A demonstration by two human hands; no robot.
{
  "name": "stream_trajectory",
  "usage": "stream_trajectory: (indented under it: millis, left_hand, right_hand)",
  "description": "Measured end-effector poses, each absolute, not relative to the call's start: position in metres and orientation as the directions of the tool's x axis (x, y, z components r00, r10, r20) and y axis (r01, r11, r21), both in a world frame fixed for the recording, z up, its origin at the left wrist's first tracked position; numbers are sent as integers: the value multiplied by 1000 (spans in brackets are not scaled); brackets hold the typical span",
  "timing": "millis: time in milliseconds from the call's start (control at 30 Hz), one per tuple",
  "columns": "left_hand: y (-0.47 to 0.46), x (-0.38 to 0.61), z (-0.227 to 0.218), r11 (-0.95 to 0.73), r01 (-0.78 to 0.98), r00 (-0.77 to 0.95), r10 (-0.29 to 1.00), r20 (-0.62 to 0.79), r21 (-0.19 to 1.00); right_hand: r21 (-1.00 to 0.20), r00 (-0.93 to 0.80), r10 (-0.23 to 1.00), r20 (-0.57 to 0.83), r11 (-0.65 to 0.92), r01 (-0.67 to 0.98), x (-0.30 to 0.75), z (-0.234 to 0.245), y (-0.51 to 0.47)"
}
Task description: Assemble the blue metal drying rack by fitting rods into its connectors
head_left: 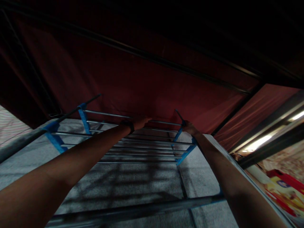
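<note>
Apparently, the metal rack is held from its far side so that it can be steadied; its far right blue bracket is clasped by the right hand, while the left hand is laid at the far rail, its closure untold; most bars are set nearer than both grips, towards the grey surface's far edge

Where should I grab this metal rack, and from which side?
Probably by the blue brackets at both ends, coming from the outer sides: they join the long, thin bars, so gripping both ends should balance it. Your right hand is at one; your left hand is partway along.
</note>
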State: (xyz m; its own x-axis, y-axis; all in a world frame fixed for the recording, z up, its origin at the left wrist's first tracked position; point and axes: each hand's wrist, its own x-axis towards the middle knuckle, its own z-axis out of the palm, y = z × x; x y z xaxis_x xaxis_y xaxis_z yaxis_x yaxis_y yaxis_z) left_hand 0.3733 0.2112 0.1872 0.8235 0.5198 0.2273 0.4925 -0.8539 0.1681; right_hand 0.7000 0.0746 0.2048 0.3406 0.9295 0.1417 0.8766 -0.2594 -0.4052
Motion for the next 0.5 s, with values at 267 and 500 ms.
stream_trajectory:
  millis: [267, 500]
  left_hand:
    - [207, 374, 188, -854, 501, 820, 520, 238, 140]
    - [207, 374, 191, -860, 491, 828, 511, 232, 143]
  right_hand:
    - [-484, 381, 921, 84, -297, 823, 700, 204, 75]
    - [-346, 418, 908, 41, -379, 858, 695, 208, 74]
